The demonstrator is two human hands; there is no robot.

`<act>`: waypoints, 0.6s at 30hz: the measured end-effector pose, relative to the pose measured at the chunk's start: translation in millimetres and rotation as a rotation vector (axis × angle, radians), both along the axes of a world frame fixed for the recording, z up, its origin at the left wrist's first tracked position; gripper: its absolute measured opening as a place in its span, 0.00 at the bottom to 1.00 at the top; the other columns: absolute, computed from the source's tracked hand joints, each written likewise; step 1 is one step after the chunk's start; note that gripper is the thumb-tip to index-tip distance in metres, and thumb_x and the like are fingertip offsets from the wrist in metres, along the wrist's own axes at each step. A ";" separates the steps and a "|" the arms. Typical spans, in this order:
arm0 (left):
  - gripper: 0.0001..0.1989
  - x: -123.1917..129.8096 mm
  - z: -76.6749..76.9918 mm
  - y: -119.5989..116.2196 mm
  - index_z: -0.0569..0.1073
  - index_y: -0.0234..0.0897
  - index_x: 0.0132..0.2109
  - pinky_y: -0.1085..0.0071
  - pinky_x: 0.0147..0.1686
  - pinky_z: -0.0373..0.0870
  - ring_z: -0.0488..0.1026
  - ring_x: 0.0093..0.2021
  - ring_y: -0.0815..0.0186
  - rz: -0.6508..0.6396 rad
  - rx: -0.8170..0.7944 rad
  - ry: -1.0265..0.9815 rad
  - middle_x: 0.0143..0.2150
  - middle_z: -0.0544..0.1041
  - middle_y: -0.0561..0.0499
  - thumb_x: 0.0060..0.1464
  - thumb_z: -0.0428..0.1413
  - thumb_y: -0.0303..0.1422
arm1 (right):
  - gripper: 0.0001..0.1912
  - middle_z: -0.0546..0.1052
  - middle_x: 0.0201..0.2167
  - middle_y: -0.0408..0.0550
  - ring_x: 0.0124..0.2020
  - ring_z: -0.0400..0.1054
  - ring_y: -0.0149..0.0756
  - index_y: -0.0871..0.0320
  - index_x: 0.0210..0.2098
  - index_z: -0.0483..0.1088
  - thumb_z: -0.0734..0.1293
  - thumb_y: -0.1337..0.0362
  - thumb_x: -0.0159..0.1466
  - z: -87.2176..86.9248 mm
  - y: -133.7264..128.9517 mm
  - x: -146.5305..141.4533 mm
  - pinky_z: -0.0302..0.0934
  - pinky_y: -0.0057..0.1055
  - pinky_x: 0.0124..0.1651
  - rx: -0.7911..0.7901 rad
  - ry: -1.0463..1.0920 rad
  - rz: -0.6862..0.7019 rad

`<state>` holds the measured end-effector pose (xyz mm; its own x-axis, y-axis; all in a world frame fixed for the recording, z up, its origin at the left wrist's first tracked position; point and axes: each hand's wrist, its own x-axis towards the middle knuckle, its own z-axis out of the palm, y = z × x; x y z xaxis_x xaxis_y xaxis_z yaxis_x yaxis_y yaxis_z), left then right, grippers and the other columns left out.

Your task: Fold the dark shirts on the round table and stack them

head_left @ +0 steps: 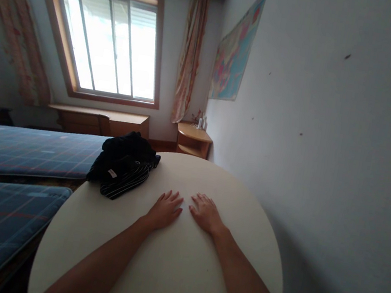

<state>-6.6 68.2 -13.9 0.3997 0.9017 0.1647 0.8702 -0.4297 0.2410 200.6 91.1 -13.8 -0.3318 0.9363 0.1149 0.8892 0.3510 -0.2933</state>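
My left hand [165, 210] lies palm down on a round cream table [168, 271], fingers slightly spread and holding nothing. Just to its right, a small gap apart, my right hand [205, 213] rests flat on the same tabletop, also open and holding nothing. Beyond and to the left of my left hand, a crumpled heap of black clothing [125, 157] sits at the table's far left edge. Part of it has thin white stripes, and a small white label shows on it. Neither hand touches the clothing.
Two blue plaid mattresses [31, 150] lie left of the table. A wall [322, 186] with a map [234, 53] runs close along the right. At the back are a wooden desk [125, 118] beneath a window [108, 43] and a corner shelf [193, 132] with small items.
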 end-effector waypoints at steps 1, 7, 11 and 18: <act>0.25 0.0 -0.5 0.3 0.63 0.42 0.66 0.49 0.67 0.48 0.49 0.72 0.50 0.001 -0.002 -0.001 0.71 0.57 0.43 0.66 0.45 0.41 | 0.31 0.57 0.70 0.53 0.71 0.46 0.44 0.57 0.66 0.61 0.55 0.50 0.69 -0.1 0.1 0.1 0.35 0.43 0.70 -0.001 0.000 0.001; 0.25 -0.9 -4.2 2.5 0.63 0.41 0.66 0.49 0.67 0.49 0.49 0.72 0.49 -0.003 0.006 -0.005 0.71 0.57 0.43 0.66 0.45 0.41 | 0.30 0.57 0.70 0.52 0.71 0.47 0.44 0.56 0.66 0.61 0.55 0.50 0.69 0.9 -0.7 0.0 0.36 0.43 0.70 0.004 -0.002 0.001; 0.25 -0.5 -6.5 2.7 0.64 0.41 0.66 0.49 0.67 0.49 0.50 0.71 0.48 -0.005 0.013 -0.018 0.71 0.58 0.43 0.66 0.46 0.40 | 0.31 0.57 0.70 0.53 0.71 0.47 0.45 0.57 0.67 0.60 0.55 0.50 0.69 2.1 -1.8 -0.3 0.36 0.43 0.70 0.000 -0.001 0.004; 0.22 -5.1 2.4 4.6 0.68 0.39 0.62 0.56 0.67 0.54 0.59 0.68 0.56 0.123 0.203 -0.177 0.67 0.66 0.44 0.63 0.48 0.36 | 0.31 0.55 0.70 0.53 0.71 0.46 0.45 0.57 0.67 0.59 0.54 0.50 0.69 4.6 -4.0 -0.6 0.36 0.45 0.71 -0.021 -0.014 0.002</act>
<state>-11.7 72.8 -11.5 0.2387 0.8831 0.4040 0.8707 -0.3788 0.3137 200.0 87.1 -9.3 -0.3347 0.9380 0.0907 0.8929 0.3464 -0.2877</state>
